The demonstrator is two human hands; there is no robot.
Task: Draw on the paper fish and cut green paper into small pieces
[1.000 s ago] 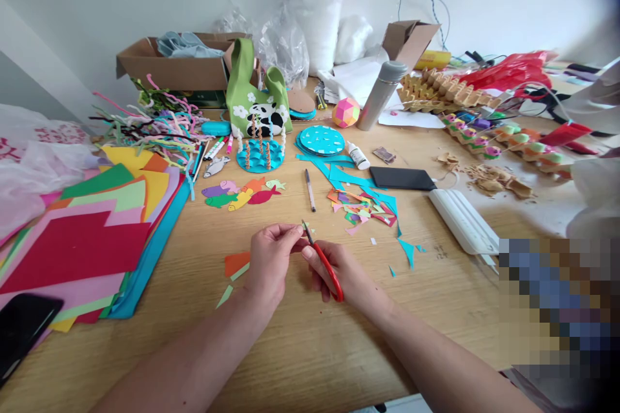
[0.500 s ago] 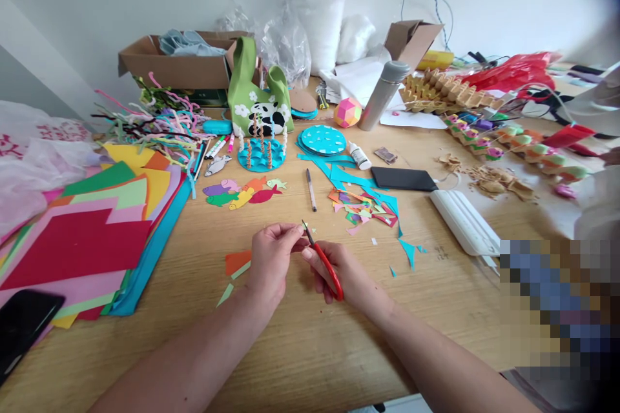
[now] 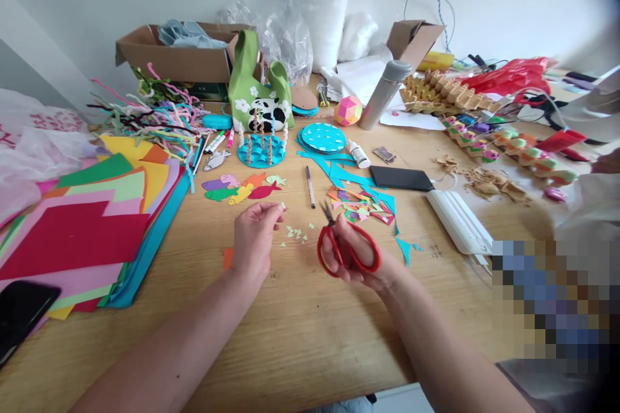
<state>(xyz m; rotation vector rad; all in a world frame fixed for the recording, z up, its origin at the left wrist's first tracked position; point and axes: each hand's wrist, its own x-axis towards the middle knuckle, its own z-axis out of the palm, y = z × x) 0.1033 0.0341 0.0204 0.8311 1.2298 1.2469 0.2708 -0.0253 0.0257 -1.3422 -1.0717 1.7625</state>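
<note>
My left hand (image 3: 256,237) is closed in a pinch on a tiny pale green paper piece (image 3: 283,206). In my right hand (image 3: 356,248) are red-handled scissors (image 3: 372,262), their blades a little apart and pointing up and away. Small pale green paper bits (image 3: 297,232) lie on the wood between the hands. Beyond my left hand are several coloured paper fish (image 3: 243,191). An orange paper piece (image 3: 228,257) lies partly hidden beside my left wrist. A pen (image 3: 310,187) rests beyond the bits.
Coloured sheets (image 3: 77,232) are stacked at the left, near a black phone (image 3: 26,313). Paper scraps (image 3: 361,205), a black slab (image 3: 402,177) and a white power strip (image 3: 458,222) lie to the right. A grey bottle (image 3: 385,95) stands farther back.
My hands have moved apart, the left one leftward and the right one rightward. The scissors have come away from the left fingers and opened. More green bits are visible on the table.
</note>
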